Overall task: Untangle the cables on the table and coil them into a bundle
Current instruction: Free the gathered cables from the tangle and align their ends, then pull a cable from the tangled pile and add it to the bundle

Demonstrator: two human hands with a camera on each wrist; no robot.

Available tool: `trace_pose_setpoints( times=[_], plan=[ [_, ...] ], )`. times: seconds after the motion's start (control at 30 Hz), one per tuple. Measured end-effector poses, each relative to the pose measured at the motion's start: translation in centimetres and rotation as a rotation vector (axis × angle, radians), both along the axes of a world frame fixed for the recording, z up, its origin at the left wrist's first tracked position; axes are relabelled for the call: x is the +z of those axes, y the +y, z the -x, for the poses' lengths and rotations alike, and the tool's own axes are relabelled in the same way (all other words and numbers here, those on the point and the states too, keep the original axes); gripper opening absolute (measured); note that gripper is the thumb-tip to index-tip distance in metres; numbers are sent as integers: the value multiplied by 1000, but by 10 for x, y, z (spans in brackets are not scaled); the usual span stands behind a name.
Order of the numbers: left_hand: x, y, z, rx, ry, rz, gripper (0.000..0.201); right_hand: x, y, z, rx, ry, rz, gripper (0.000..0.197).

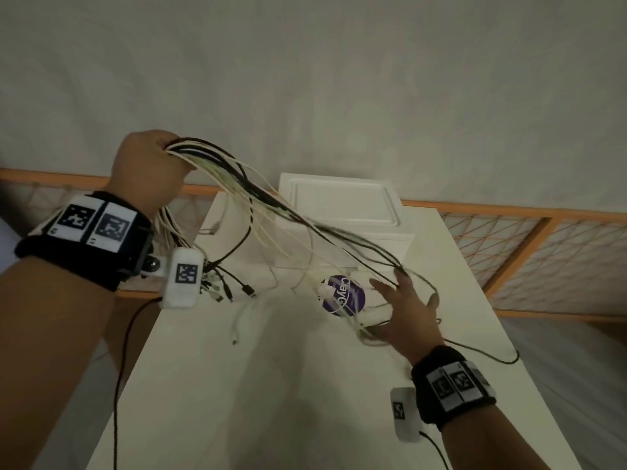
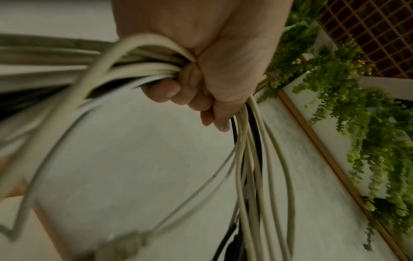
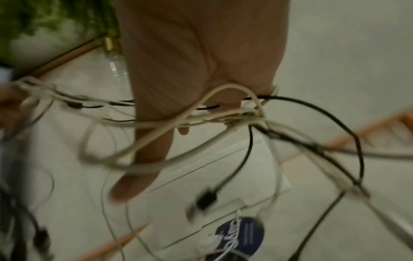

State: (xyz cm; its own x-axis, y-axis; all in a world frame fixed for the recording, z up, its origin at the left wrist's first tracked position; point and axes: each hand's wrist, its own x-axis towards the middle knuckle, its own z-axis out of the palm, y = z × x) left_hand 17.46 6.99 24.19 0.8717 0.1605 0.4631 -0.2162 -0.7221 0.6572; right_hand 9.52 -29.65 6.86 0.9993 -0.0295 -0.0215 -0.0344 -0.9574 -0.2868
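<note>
A bunch of white and black cables stretches from my raised left hand down to my right hand. In the left wrist view my left hand grips the cables in a tight fist, and they hang below it in long strands. Several connector ends dangle under my left wrist. My right hand lies low over the table with its fingers spread. Tangled cables loop across and around the fingers of that hand. One black strand trails over the table to the right.
The white table is narrow, with drops on both sides. A white box stands at its far end. A round purple lid lies before the box under the cables. An orange lattice rail runs behind.
</note>
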Motion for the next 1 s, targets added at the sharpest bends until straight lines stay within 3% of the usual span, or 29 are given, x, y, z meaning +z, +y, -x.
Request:
trace_pose_setpoints(
  times=[0.07,0.1,0.13,0.2,0.23,0.33,0.37,0.43,0.53,0.67,0.77,0.87,1.0],
  plan=[
    [-1,2,-3,2,5,35,22,-6,6,2,81,148,-50,123],
    [-2,2,-4,-6,8,43,19,-9,3,2,127,217,-150,125],
    [-2,1,-4,-14,6,42,17,-8,0,3,144,294,-346,114],
    [-1,-1,-4,-16,4,43,11,-9,-9,2,112,404,-808,69],
    [-1,-2,-3,-8,1,47,13,-8,-13,3,56,362,-858,49],
    [1,-4,1,3,-9,82,22,-5,-22,-3,-26,150,-607,25],
    [2,-7,3,-13,0,92,18,-1,-23,-4,-36,133,-564,19],
    [4,-18,6,-61,34,46,33,15,-17,-6,-16,154,-344,8],
    [0,-37,9,-97,103,-30,41,66,12,-4,67,67,30,17],
    [-10,-62,14,-125,167,-102,6,161,60,16,184,-218,-8,9],
    [-13,-74,17,-121,250,-188,15,200,75,27,247,-312,84,13],
    [-15,-76,19,-119,279,-266,14,211,81,28,238,-439,79,29],
    [-18,-78,23,-165,225,-420,32,197,103,17,329,-755,-255,18]
  ],
)
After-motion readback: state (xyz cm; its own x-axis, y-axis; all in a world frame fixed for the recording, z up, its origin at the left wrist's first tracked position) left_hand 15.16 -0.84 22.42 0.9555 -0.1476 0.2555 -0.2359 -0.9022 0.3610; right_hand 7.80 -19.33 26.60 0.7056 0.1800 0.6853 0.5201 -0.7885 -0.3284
